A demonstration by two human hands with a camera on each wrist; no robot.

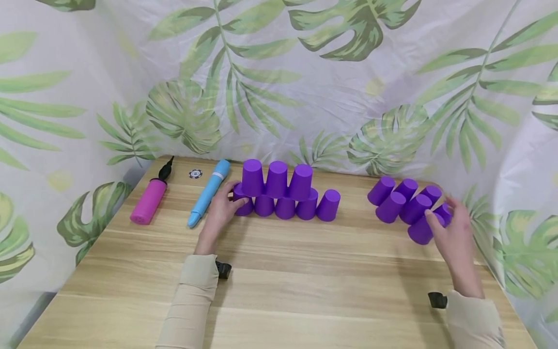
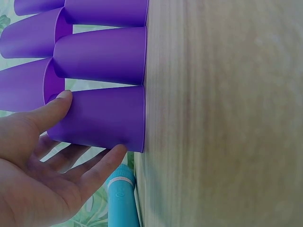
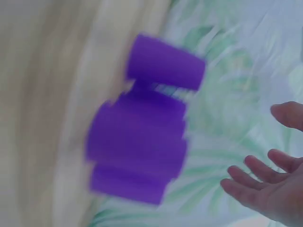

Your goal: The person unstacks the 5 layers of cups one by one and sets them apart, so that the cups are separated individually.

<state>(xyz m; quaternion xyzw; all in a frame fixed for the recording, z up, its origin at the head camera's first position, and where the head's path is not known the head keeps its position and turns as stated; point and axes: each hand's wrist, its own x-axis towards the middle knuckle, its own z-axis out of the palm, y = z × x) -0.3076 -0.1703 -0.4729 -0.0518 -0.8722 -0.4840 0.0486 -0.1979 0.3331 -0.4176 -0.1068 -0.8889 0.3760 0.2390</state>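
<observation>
Purple cups stand upside down in a stack at the back middle of the wooden table, several in the bottom row and three on top. My left hand holds the leftmost bottom cup between thumb and fingers. The left wrist view shows the thumb at that cup's closed end and a finger near its rim. At the right lies a toppled cluster of purple cups. My right hand is open beside its nearest cup. In the blurred right wrist view the hand is apart from the cups.
A pink hand pump, a small poker chip and a blue tube-shaped tool lie left of the stack. A leaf-patterned cloth hangs behind and around the table. The table's right edge is close to the toppled cups.
</observation>
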